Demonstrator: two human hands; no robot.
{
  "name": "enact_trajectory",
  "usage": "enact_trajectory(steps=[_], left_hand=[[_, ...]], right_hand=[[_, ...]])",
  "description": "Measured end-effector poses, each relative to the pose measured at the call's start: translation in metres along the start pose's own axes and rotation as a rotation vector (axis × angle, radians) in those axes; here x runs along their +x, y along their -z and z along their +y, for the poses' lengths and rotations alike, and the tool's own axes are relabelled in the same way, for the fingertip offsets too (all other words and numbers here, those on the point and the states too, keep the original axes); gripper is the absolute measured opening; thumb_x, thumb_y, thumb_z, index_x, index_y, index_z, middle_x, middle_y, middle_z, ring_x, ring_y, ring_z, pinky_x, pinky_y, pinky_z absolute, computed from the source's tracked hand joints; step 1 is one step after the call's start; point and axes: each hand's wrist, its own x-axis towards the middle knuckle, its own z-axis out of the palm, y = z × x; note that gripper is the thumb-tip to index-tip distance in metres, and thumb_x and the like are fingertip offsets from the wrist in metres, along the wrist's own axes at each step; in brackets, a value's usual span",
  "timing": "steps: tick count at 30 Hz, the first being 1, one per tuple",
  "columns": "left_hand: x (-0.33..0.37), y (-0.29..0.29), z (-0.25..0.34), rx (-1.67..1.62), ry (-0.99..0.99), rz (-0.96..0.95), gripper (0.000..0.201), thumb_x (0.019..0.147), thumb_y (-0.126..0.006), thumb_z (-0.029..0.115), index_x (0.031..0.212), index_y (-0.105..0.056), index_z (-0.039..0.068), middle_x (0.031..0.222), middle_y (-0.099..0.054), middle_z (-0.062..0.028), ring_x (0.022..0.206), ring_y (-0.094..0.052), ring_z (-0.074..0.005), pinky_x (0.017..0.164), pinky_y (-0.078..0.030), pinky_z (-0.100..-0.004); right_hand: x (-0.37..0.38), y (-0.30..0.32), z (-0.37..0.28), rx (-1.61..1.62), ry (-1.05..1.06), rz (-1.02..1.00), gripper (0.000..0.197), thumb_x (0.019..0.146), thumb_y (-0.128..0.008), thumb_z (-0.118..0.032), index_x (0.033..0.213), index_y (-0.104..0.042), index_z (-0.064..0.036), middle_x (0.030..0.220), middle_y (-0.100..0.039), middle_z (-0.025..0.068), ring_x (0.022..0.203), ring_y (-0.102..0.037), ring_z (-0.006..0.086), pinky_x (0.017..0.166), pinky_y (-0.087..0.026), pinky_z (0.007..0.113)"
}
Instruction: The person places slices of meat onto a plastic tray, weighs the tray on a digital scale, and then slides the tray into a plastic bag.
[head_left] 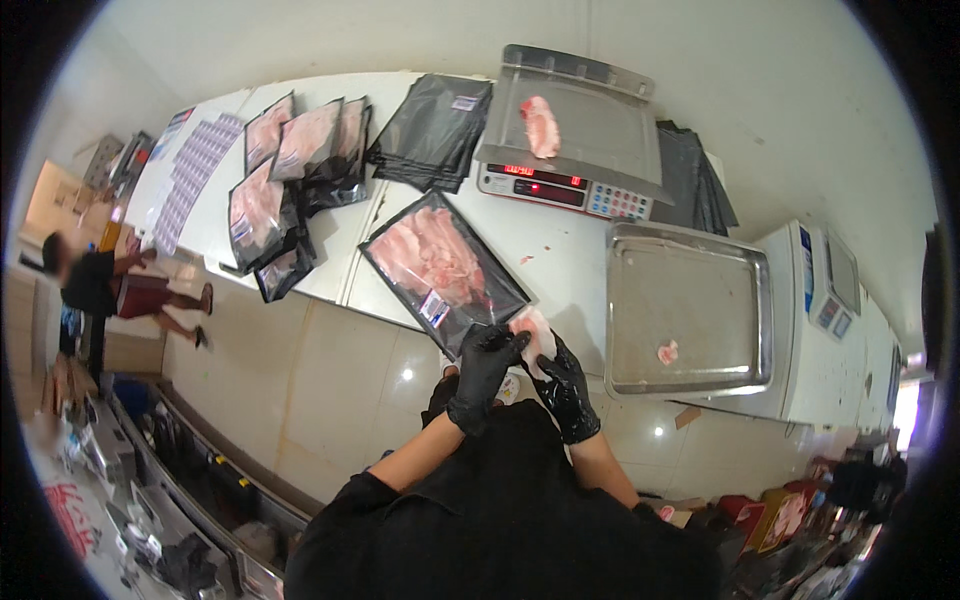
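Black gloves cover both my hands, which are close together at the front edge of the white table. A pale pink slice of raw meat (535, 335) is between them. My left hand (484, 368) pinches its left side, and my right hand (567, 390) grips it from the right and below; that glove looks wet. Just beyond my left hand lies a clear-fronted, black-backed pack of sliced meat (430, 255) with a label near its lower corner. Farther back, another meat slice (541, 127) rests on the platform of a digital scale (600, 110) with a lit red display.
To my right sits a steel tray (690, 290) holding a small meat scrap (668, 351). Filled meat packs (305, 140), empty black bags (435, 130) and a label sheet (197, 170) lie to the left. A second scale (832, 285) is at far right. Another person (95, 280) stands far left.
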Motion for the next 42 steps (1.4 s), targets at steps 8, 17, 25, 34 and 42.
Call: enact_trajectory(steps=[8, 17, 25, 34, 42], left_hand=[[0.006, 0.063, 0.069, 0.896, -0.122, -0.041, 0.025, 0.085, -0.073, 0.02, 0.1, -0.071, -0.001, 0.087, -0.071, -0.0134, 0.07, -0.067, -0.0206, 0.064, -0.052, -0.0342], [0.07, 0.083, 0.046, 1.04, -0.449, -0.488, 0.035, 0.078, -0.064, 0.012, 0.112, -0.064, 0.005, 0.089, -0.067, -0.0165, 0.079, -0.067, -0.0349, 0.066, -0.053, -0.0439], [0.087, 0.1, 0.047, 0.839, -0.775, -0.534, 0.034, 0.078, -0.062, 0.009, 0.111, -0.066, 0.003, 0.084, -0.066, -0.0164, 0.075, -0.066, -0.0347, 0.065, -0.052, -0.0456], [0.098, 0.112, 0.06, 0.819, -0.611, -0.801, 0.027, 0.086, -0.057, 0.004, 0.111, -0.065, 0.001, 0.095, -0.066, -0.0204, 0.088, -0.065, -0.0369, 0.08, -0.051, -0.0426], [0.126, 0.158, 0.065, 0.542, -0.722, -0.551, 0.027, 0.076, -0.072, 0.014, 0.101, -0.066, 0.005, 0.101, -0.063, -0.0154, 0.097, -0.06, -0.0361, 0.087, -0.047, -0.0451]], right_hand=[[-0.029, 0.035, 0.045, 0.062, -0.254, 0.084, 0.058, 0.089, -0.055, -0.009, 0.145, -0.042, 0.0018, 0.143, -0.05, 0.0136, 0.13, -0.048, 0.0223, 0.108, -0.038, 0.034], [0.06, -0.022, 0.083, 0.283, -0.601, 0.108, 0.057, 0.095, -0.057, -0.013, 0.147, -0.037, 0.0018, 0.14, -0.052, 0.0109, 0.123, -0.053, 0.0193, 0.106, -0.043, 0.033], [0.182, -0.142, 0.013, -0.515, 0.43, -0.254, 0.05, 0.101, -0.045, -0.022, 0.147, -0.038, -0.0038, 0.14, -0.049, 0.0168, 0.127, -0.051, 0.0266, 0.11, -0.04, 0.04], [0.207, -0.2, -0.025, -1.028, 0.534, -0.223, 0.052, 0.097, -0.053, -0.021, 0.145, -0.041, -0.0031, 0.143, -0.047, 0.0172, 0.132, -0.047, 0.0282, 0.112, -0.038, 0.041], [0.233, -0.219, -0.017, -1.214, 0.539, -0.17, 0.054, 0.094, -0.06, -0.02, 0.142, -0.044, -0.0026, 0.145, -0.046, 0.0174, 0.136, -0.043, 0.0297, 0.114, -0.035, 0.041]])
